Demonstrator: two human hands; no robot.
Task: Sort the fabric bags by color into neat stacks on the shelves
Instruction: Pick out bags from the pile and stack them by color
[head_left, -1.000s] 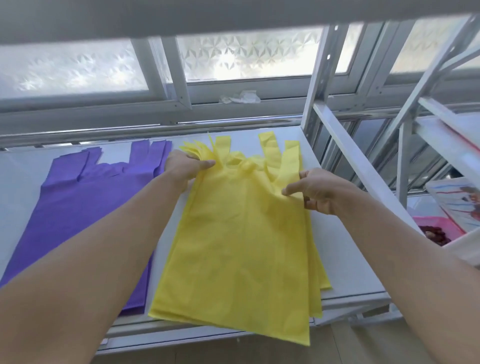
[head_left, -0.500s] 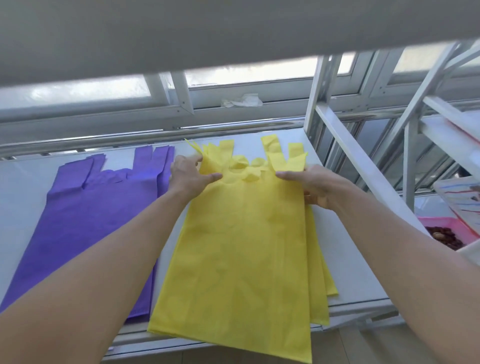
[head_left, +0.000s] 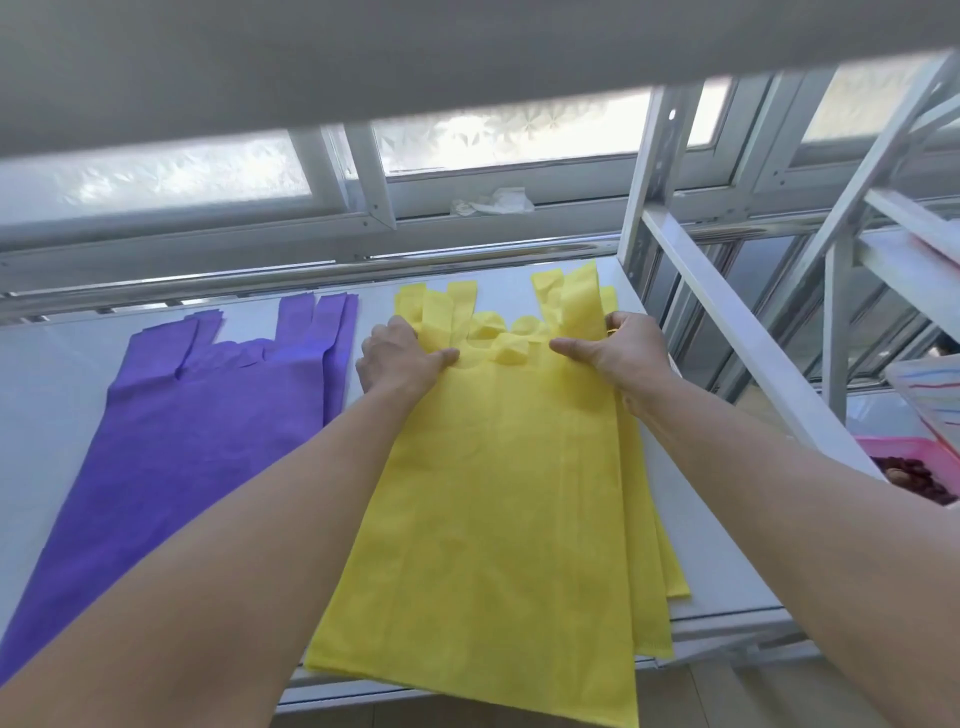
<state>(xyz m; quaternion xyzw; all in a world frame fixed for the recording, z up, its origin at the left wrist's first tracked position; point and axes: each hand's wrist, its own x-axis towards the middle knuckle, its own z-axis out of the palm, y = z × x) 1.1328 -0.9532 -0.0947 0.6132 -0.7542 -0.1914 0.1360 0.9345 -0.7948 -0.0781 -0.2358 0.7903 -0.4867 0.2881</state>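
A stack of yellow fabric bags (head_left: 498, 493) lies on the white shelf (head_left: 717, 545), handles toward the window, its near end hanging over the front edge. My left hand (head_left: 397, 361) grips the stack's upper left corner below the handles, thumb on top. At the upper right corner my right hand (head_left: 618, 351) holds the bags the same way. To the left a stack of purple fabric bags (head_left: 208, 431) lies flat on the same shelf, untouched.
The underside of an upper shelf (head_left: 415, 62) fills the top of the view. A white upright and slanted brace (head_left: 727, 322) bound the shelf on the right. Beyond them stands a pink tub (head_left: 904, 452) with dark contents. Frosted windows run behind.
Both hands slid the yellow bags farther back on the shelf, and the handles now lie straighter. My head dropped, so the upper shelf covers more of the view.
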